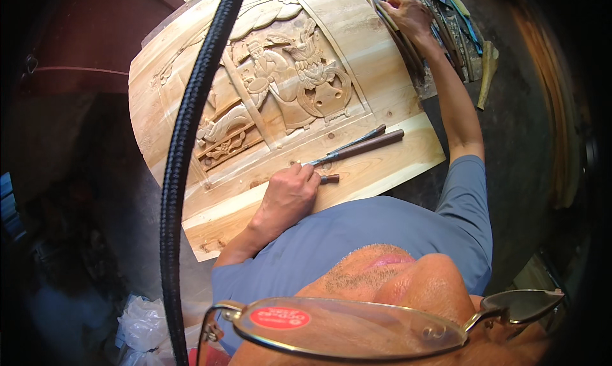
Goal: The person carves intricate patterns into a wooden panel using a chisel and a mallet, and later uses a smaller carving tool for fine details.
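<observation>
A carved wooden panel (395, 79) lies in front of me, with figures cut in relief inside a framed field. My left hand (290, 192) rests on its near border, fingers curled round the metal ends of carving chisels. Two chisels with long dark handles (370, 144) reach out from it to the right; a short brown handle (330, 179) also shows beside the knuckles. At the far right, my right hand (410, 16) is over a bunch of tools (449, 37), its fingers bent and pinched together. What they grip cannot be made out.
A pale wooden mallet-like piece (488, 73) lies right of the tools, near a blue-handled brush (460, 9). A black braided cable (182, 155) crosses the view at left. A dark red surface (95, 28) stands far left; clear plastic bags (143, 324) lie below.
</observation>
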Demonstrator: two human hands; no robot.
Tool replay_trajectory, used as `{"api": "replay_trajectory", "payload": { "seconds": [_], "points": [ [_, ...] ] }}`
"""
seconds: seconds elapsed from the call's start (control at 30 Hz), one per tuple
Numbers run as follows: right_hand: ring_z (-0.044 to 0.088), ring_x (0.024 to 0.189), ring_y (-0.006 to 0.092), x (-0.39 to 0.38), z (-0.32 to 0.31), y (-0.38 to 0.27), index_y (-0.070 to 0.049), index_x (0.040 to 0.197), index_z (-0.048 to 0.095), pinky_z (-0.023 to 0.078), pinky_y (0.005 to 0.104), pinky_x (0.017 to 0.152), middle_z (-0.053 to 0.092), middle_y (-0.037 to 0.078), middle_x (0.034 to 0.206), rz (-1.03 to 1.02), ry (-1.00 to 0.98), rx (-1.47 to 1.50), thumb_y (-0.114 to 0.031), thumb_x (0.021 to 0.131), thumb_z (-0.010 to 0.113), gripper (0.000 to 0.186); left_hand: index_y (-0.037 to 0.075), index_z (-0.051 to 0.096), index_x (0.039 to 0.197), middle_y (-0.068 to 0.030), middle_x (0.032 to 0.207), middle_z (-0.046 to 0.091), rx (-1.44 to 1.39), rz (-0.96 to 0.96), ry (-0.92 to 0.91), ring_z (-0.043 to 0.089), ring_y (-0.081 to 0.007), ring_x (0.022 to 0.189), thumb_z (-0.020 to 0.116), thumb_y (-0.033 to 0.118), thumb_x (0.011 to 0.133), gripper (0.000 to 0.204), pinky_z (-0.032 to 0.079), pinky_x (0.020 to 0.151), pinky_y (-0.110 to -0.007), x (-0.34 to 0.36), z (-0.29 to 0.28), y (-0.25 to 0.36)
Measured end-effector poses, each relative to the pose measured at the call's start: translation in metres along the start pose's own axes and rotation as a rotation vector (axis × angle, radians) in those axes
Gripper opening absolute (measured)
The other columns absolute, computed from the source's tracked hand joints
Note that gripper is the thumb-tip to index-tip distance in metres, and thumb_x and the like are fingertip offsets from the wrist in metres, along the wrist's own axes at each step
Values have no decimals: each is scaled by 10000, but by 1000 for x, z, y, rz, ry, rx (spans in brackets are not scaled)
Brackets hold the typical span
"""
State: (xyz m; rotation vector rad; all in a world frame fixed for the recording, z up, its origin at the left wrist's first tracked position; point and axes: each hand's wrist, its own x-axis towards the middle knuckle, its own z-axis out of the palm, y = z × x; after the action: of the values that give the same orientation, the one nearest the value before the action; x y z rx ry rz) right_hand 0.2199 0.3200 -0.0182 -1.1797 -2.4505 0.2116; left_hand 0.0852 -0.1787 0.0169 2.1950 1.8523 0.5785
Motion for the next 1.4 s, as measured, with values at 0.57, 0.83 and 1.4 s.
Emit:
{"api": "replay_trajectory", "payload": {
  "seconds": [0.57,0.83,1.4],
  "points": [
    [772,797,167,38,-15,-15,-94,1061,778,587,337,738,804,64,872,14,-238,248,-448,935,723,380,48,646,872,-72,815,605,-2,-17,28,638,-218,745,731,139,814,137,534,603,-347,-2,1,-3],
    [680,644,48,28,-53,58,-112,1262,775,530,230,596,791,4,851,159,182,196,-278,1017,698,305,25,672,916,-67,790,594,-26,44,60,640,-204,752,665,92,853,92,522,611,-328,0,5,-2],
    [641,607,58,153,-99,91,-121,1173,812,505,242,570,724,2,747,-18,-367,-185,-339,989,658,323,34,683,1074,-56,962,646,-1,34,243,611,-192,737,784,150,804,310,520,598,-329,-2,23,-7]
  ]
}}
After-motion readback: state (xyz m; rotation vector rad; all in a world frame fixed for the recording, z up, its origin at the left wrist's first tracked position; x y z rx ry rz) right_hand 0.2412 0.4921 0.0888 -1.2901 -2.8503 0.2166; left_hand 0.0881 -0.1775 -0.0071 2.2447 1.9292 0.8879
